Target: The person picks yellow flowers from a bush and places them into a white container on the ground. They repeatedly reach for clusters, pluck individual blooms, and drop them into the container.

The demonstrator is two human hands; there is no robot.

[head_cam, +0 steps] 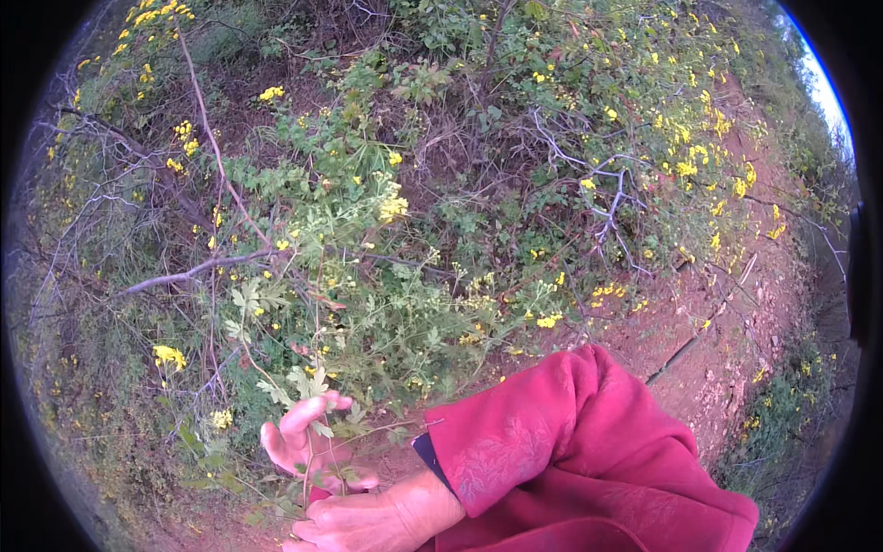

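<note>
At the bottom, my right hand point(376, 512), in a red patterned sleeve point(510, 441), is closed around thin green plant stems point(308, 476). Just above and behind it is my left hand point(303, 438), its fingers curled and apart behind the stems; it shows no firm hold on them. Lobed green leaves point(307, 383) rise from the stems past the left fingertips. A cluster of yellow flowers point(169, 357) stands to the upper left of the hands, and a paler flower cluster point(221, 419) is nearer them. The left forearm is mostly hidden.
A slope thick with green shrubs and yellow blooms point(393, 207) fills the view ahead. A bare branch point(196, 270) crosses at the left, and a pale forked twig point(610, 207) lies at the right. Reddish stony soil point(731, 359) and a dark stick point(672, 362) are beyond the sleeve.
</note>
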